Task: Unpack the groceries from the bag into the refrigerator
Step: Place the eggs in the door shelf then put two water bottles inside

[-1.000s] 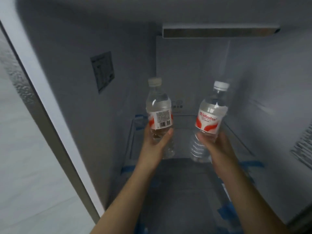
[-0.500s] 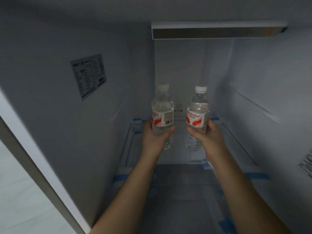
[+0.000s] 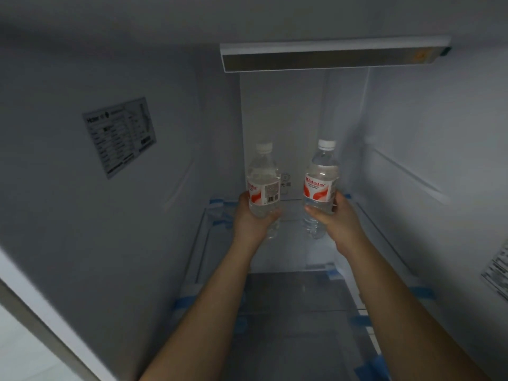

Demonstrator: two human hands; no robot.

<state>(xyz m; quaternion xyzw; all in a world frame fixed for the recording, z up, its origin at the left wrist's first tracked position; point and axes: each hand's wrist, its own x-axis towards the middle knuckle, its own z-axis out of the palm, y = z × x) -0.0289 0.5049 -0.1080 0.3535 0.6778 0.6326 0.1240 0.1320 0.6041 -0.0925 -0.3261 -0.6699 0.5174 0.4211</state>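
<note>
Both my arms reach deep into the refrigerator. My left hand (image 3: 251, 220) grips a clear water bottle (image 3: 263, 177) with a white cap and a red and white label, held upright. My right hand (image 3: 334, 215) grips a second, matching water bottle (image 3: 320, 174), also upright. The two bottles stand side by side near the back wall, over the rear part of the glass shelf (image 3: 291, 257). I cannot tell whether their bases touch the shelf. The grocery bag is out of view.
A light bar (image 3: 332, 55) runs across the top of the compartment. A printed sticker (image 3: 119, 136) is on the left inner wall and another sticker (image 3: 497, 273) on the right wall. Blue tape strips (image 3: 420, 292) hold the shelf edges. The fridge's left frame (image 3: 33, 306) crosses the lower left.
Both hands have carried the bottles farther back into the fridge and brought them upright and closer together. My view has moved forward into the compartment.
</note>
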